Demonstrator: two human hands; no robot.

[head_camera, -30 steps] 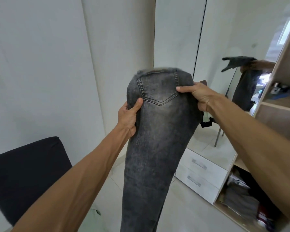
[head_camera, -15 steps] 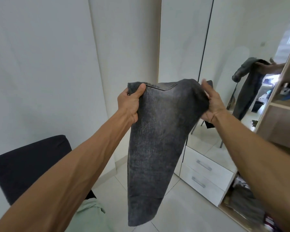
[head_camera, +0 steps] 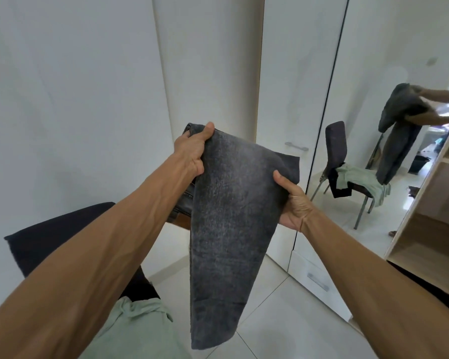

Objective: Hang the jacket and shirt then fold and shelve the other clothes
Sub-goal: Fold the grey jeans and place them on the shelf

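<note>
A pair of washed grey jeans (head_camera: 231, 218) hangs folded over in front of me, its legs dangling towards the floor. My left hand (head_camera: 193, 149) pinches the top left edge, thumb on top. My right hand (head_camera: 293, 200) grips the right edge lower down, thumb over the cloth. A pale green garment (head_camera: 138, 330) lies on the black chair (head_camera: 55, 234) below my left arm, partly hidden by it.
White wardrobe doors stand ahead, with a mirror door (head_camera: 399, 125) to the right reflecting the chair and me. Drawers (head_camera: 319, 275) sit low on the wardrobe. Open wooden shelves (head_camera: 430, 224) are at the far right. The floor is pale tile.
The jeans have been folded over, so the hanging part is shorter. My right hand dropped lower on the right edge, and the view turned left and down.
</note>
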